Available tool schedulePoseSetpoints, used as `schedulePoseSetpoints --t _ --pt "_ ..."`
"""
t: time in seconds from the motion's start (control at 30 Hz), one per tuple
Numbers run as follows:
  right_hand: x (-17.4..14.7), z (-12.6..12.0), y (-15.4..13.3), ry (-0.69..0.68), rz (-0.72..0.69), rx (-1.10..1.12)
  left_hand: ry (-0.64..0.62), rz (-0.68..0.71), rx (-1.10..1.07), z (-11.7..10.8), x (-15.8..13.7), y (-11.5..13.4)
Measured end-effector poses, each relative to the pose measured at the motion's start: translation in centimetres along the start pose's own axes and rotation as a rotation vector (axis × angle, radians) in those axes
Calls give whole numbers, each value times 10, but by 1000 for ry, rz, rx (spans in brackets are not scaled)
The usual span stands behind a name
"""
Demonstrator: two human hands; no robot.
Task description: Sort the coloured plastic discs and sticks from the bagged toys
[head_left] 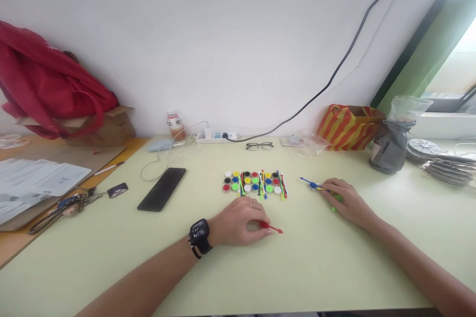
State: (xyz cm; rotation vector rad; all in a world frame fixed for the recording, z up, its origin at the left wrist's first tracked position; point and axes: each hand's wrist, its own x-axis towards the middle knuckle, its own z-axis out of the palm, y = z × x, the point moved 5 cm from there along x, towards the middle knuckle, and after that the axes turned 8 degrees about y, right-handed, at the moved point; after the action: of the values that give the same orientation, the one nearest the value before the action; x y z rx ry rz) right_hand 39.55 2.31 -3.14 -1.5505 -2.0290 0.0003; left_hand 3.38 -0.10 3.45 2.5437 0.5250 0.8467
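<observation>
My left hand (241, 220), wearing a watch (200, 232) and a ring, is closed in a pinch around a red plastic arrow (275, 229) that points right, low over the table. Further right, my right hand (347, 200) has its fingertips closed on a blue arrow (306, 180) with a round base; a bit of yellow shows at the fingertips. Bright green pieces (337, 199) lie partly hidden under that hand. Between and beyond both hands, round coloured bases (255, 181) stand in rows, with bundles of thin coloured arrows (283, 186) lying among them.
A black phone (162, 189) lies left of the rows. Behind them are eyeglasses (259, 146), a power strip (217, 137) and a bottle (175, 125). A striped bag (347, 129), a grey bag (390, 146) and stacked discs (446, 169) stand right. Papers (44, 181) and keys lie left.
</observation>
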Motion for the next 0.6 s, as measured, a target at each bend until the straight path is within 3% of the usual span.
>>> schedulePoseSetpoints --t 0.23,0.43,0.6 --pt "-42 -12 -37 -23 -41 83 58 -19 -73 -2 -1 -1" --pt "-47 -4 -115 -107 -151 167 155 -67 -84 -6 -2 -2" --pt "-30 15 -183 -139 -220 226 58 -144 -160 -4 -1 0"
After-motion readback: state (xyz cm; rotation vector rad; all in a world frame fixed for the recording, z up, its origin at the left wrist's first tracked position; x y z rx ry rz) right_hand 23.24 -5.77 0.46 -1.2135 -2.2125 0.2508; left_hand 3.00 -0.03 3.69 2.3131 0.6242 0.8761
